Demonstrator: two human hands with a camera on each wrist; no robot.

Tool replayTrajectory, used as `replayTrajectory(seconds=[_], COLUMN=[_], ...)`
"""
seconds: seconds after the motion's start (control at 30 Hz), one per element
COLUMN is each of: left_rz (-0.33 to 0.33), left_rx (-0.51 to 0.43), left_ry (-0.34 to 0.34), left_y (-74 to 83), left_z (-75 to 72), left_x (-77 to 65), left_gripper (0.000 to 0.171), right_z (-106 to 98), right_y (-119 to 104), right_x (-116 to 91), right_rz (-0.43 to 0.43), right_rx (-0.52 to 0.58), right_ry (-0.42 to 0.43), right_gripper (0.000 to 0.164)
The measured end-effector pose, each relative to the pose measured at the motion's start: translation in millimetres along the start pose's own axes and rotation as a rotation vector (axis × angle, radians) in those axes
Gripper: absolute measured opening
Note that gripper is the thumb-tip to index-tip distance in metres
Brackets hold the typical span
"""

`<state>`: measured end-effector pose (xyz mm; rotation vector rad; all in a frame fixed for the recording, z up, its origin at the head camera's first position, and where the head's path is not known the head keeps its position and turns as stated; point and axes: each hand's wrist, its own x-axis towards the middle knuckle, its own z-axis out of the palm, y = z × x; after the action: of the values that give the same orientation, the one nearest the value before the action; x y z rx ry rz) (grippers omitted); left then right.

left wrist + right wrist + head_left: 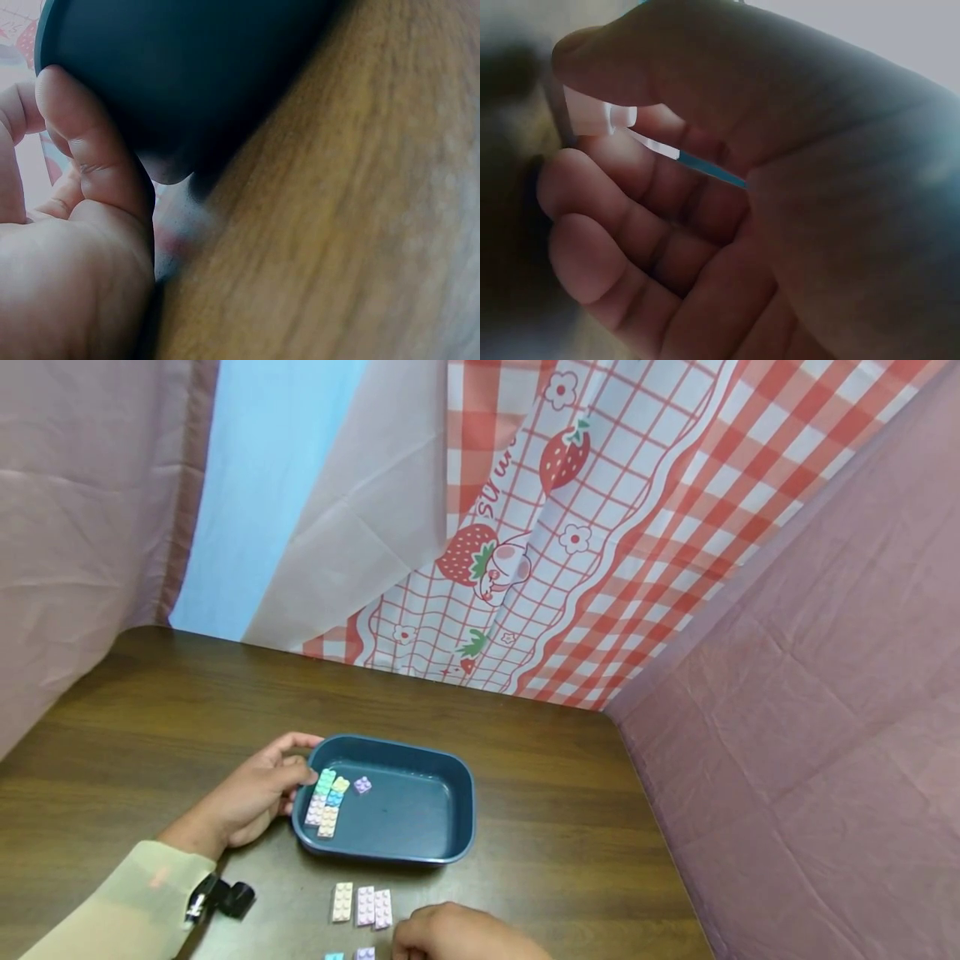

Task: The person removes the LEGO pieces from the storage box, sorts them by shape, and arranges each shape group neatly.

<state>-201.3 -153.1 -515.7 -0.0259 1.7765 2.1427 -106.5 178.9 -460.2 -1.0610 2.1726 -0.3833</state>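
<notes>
In the head view my left hand grips the left end of a dark blue tray, thumb at the rim. The left wrist view shows that hand against the tray's outer wall. Several pastel toy bricks lie in the tray, most grouped at its left end; a lilac brick lies apart. My right hand is at the bottom edge, beside two pink bricks. In the right wrist view, this hand pinches a pale pink toy brick between thumb and finger, partly hidden.
A cream brick lies on the wooden table in front of the tray. Nearer, a blue brick and a lilac brick are cut off by the frame. Hanging cloths border the table at the back and sides.
</notes>
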Motion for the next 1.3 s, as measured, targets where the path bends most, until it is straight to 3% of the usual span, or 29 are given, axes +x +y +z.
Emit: replayTrajectory(seconds=[0.4,0.87,1.3], left_rz=[0.003,0.005,0.003], left_rx=[0.004,-0.005,-0.013], left_ry=[-0.009,-0.005,-0.008], left_y=[2.2,-0.5,-1.1], left_z=[0.3,-0.1,0.2], left_x=[-1.4,1.3,1.8], left_gripper=[0.062,0.06,0.059], right_z=[5,5,5], right_y=[-4,-10,-10], right_x=[4,13,17], right_rz=[0.074,-0.006,-0.009], right_rx=[0.16,-0.047,-0.04], right_ry=[-0.045,0.016,0.006], right_gripper=[0.01,0.006,0.009])
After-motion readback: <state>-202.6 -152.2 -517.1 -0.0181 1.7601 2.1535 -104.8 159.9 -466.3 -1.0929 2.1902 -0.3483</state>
